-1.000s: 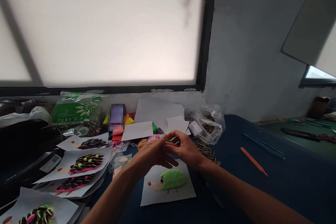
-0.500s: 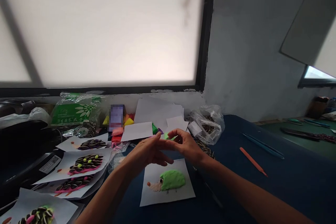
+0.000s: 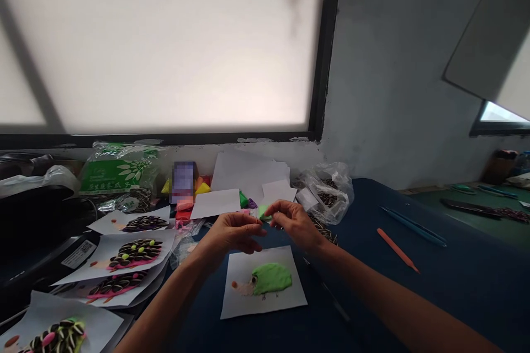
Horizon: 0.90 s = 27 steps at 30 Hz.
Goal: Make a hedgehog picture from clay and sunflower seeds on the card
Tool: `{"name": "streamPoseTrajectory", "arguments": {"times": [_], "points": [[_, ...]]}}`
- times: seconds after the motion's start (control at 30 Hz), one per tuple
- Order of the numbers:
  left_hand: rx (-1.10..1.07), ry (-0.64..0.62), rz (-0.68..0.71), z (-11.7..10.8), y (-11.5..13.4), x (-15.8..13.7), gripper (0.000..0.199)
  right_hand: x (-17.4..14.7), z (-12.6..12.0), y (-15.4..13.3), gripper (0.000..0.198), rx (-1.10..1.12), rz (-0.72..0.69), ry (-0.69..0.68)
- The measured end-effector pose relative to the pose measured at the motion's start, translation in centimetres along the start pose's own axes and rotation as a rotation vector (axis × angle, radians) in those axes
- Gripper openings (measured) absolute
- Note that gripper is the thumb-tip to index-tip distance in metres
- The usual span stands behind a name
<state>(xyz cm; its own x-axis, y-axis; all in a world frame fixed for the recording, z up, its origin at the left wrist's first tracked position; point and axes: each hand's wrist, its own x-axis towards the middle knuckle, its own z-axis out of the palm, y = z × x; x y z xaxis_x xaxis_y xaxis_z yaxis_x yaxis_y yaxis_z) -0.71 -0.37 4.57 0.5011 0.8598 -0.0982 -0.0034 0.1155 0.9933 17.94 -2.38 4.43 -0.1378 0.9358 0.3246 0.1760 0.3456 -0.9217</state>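
My left hand (image 3: pixel 238 233) hovers above the paper, thumb and fingertips pinched together. Whatever lies in the pinch is too small to name. Close by on its right, my right hand (image 3: pixel 297 226) has its fingers curled and pressed together, their contents hidden. A narrow gap parts the two hands. Below them lies a white sheet (image 3: pixel 232 309) bearing a hedgehog figure with a green clay body (image 3: pixel 272 278), a pale pink snout, a brown nose, a dark eye and short drawn legs. Light green clay (image 3: pixel 264 211) shows just behind my right fingertips.
Finished hedgehog pictures (image 3: pixel 136 253) with striped seeds lie at left. Coloured clay packs (image 3: pixel 185 209) and white paper (image 3: pixel 244 168) are at the back. A plastic bag of seeds (image 3: pixel 329 196) stands behind my right hand. An orange tool (image 3: pixel 397 250) and blue tweezers (image 3: pixel 414 226) lie at right.
My hands were touching, fingers overlapping; now they are apart, the left one lower and slightly left. The green hedgehog sheet stays in place.
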Motion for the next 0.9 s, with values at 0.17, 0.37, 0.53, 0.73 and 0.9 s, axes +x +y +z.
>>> {"name": "streamPoseTrajectory", "arguments": {"times": [0.17, 0.37, 0.53, 0.73, 0.9], "points": [[0.044, 0.045, -0.003, 0.1, 0.0, 0.0, 0.044, -0.1, 0.0, -0.1, 0.014, 0.0, 0.014, 0.006], [0.029, 0.15, -0.023, -1.2, -0.9, 0.4, 0.043, 0.2, 0.2, 1.6, 0.018, -0.064, 0.111, -0.012], [0.013, 0.216, -0.029, -2.4, -2.0, 0.8, 0.04, 0.4, -0.4, 2.7, 0.02, -0.127, 0.133, 0.036], [0.054, 0.155, -0.012, -2.4, -2.9, 1.4, 0.042, 0.1, -0.1, 2.7, 0.027, -0.172, 0.109, 0.011], [0.091, 0.109, -0.006, -2.2, -3.2, 1.5, 0.04, -0.1, 0.7, 3.0, 0.01, -0.191, 0.083, -0.005]]}}
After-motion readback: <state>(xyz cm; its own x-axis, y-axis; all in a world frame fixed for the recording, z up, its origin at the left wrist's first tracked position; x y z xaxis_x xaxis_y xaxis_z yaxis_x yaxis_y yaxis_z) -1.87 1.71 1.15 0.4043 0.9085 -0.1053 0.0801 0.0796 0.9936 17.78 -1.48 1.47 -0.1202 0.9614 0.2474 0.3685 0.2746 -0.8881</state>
